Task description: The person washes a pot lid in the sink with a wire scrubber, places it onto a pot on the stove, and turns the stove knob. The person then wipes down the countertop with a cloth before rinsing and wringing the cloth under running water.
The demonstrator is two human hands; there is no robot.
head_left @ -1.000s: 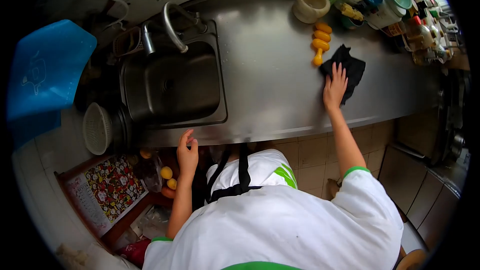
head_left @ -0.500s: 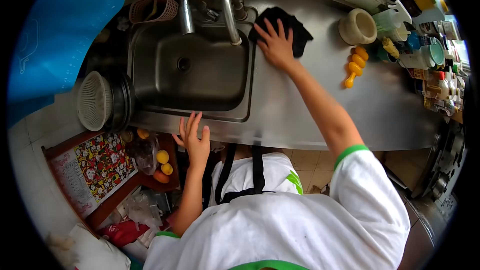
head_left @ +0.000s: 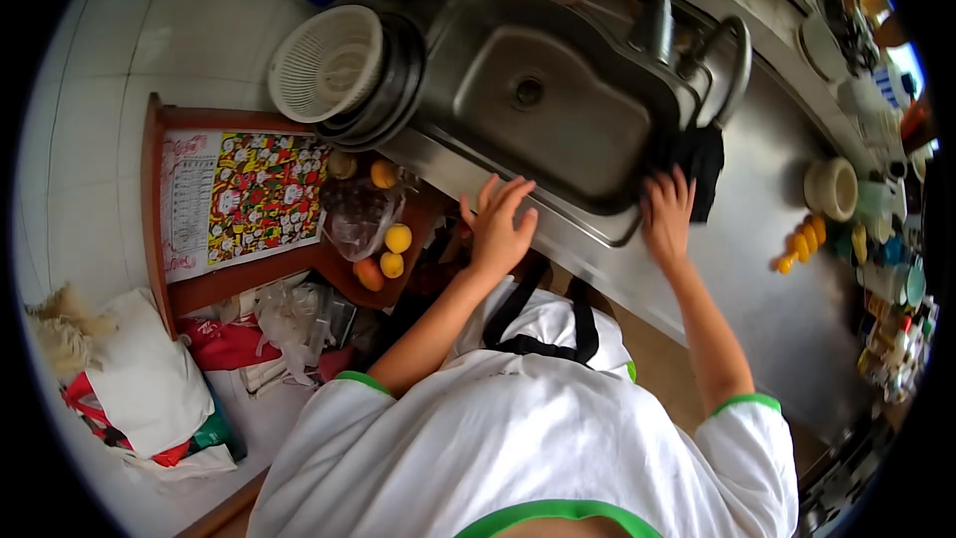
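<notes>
My right hand [head_left: 667, 211] lies on a black cloth [head_left: 703, 171] at the right rim of the steel sink [head_left: 558, 110], its fingers bent over the cloth's near edge. Part of the cloth hangs toward the basin and is in dark shadow. By the front rim of the sink, my left hand [head_left: 501, 224] is held with fingers apart and nothing in it. A curved faucet [head_left: 738, 70] rises just behind the cloth.
Stacked basins with a white colander [head_left: 329, 62] stand left of the sink. Below them, a brown shelf [head_left: 329, 274] bears fruit [head_left: 397, 237] and a plastic bag. A stone mortar [head_left: 831, 189] and a yellow-orange mold [head_left: 800, 245] stand on the right counter, beside several bottles.
My view has turned left and tilted. My right hand has drawn the black cloth nearer, along the sink's right rim. My left hand stays spread near the front rim.
</notes>
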